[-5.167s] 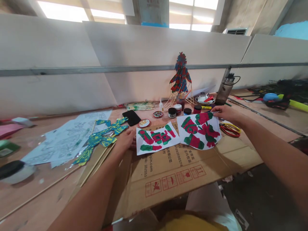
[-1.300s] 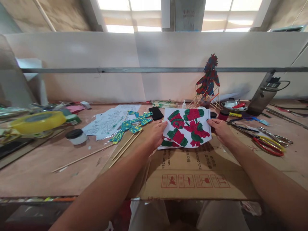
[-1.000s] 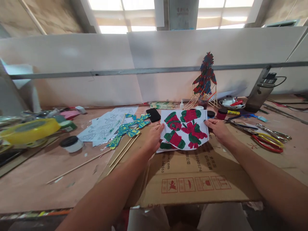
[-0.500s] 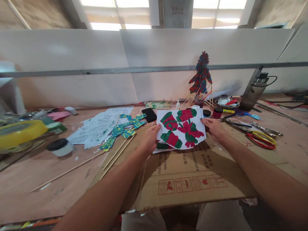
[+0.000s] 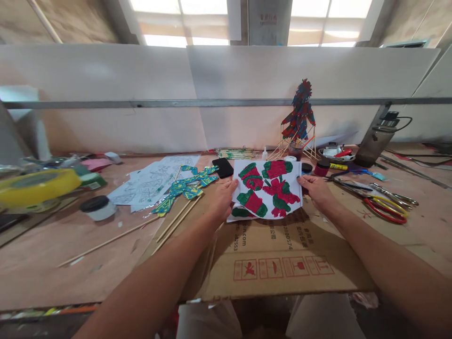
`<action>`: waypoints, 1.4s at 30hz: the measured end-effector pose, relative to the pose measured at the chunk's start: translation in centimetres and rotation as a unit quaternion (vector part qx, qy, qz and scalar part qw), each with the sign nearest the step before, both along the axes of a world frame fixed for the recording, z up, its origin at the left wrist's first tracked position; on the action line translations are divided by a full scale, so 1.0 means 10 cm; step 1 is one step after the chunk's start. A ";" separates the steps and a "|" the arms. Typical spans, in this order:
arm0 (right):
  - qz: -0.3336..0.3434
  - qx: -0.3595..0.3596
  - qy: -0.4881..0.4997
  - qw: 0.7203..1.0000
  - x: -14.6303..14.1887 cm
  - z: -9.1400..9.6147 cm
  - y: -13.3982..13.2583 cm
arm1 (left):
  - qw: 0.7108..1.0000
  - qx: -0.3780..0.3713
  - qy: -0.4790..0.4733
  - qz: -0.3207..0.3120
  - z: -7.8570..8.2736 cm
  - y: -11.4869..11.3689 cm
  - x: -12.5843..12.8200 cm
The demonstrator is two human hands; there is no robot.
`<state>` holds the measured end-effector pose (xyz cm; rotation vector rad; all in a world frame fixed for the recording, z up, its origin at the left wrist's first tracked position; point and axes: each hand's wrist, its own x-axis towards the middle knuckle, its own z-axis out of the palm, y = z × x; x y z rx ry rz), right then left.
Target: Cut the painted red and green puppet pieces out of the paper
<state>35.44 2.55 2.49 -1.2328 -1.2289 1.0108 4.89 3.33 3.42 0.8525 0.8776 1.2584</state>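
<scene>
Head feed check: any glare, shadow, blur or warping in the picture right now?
Head view: the windows glare white; shadow darkens the cardboard beneath the painted paper; the yellow tape roll at left looks soft; the bottle leans, probably from wide-angle stretch.

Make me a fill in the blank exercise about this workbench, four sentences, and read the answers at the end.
1. The left hand and right hand hold the upper sheet, painted red and ____.
2. The small jar at the left has a ____ lid.
3. The scissors have handles in red and ____.
4. The row of boxed symbols on the cardboard numbers ____.

Missing words: green; black; yellow; four.
</scene>
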 end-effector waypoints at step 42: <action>0.069 -0.032 -0.054 0.996 -0.15 0.24 -0.19 | 0.998 -0.033 -0.043 0.008 0.06 0.09 -0.10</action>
